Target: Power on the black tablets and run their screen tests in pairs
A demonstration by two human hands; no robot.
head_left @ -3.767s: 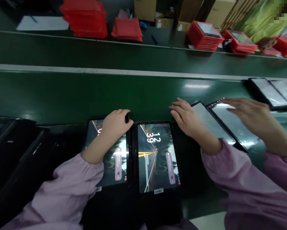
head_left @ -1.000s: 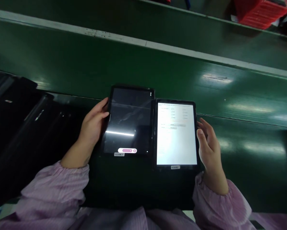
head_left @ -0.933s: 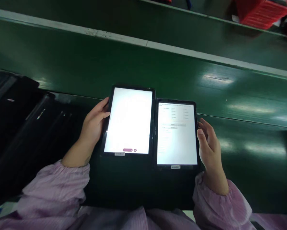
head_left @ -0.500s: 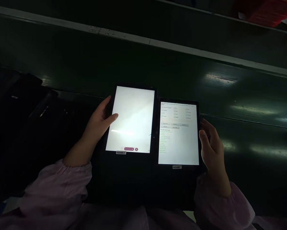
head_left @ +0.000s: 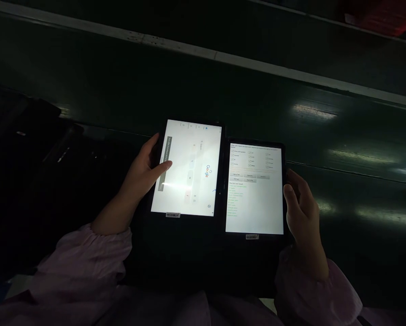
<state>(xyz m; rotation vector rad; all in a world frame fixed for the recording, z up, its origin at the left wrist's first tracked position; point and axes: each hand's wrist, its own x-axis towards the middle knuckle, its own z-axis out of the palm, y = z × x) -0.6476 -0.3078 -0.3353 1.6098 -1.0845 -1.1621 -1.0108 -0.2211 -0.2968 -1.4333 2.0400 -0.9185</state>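
Note:
Two lit tablets lie side by side in front of me. My left hand [head_left: 145, 170] grips the outer edge of the left tablet [head_left: 179, 167], its thumb over the screen and its fingers behind the edge. That screen shows a Google search page turned sideways. At the outer edge of the right tablet [head_left: 257, 199] is my right hand [head_left: 301, 203], with the thumb at the rim and the fingers curled round the side. Check boxes, grey buttons and lines of green text fill the right screen. A small barcode label sticks out below each tablet.
Beyond the tablets runs a dark green surface crossed by a pale strip [head_left: 189, 50]. Something red [head_left: 386, 18] sits at the far right. Dark, hard-to-make-out objects [head_left: 36, 122] lie on the left.
The left tablet's screen has gone from a nearly blank white page with a magenta bar to a sideways Google page. Both hands keep their places on the tablets; the view has shifted slightly.

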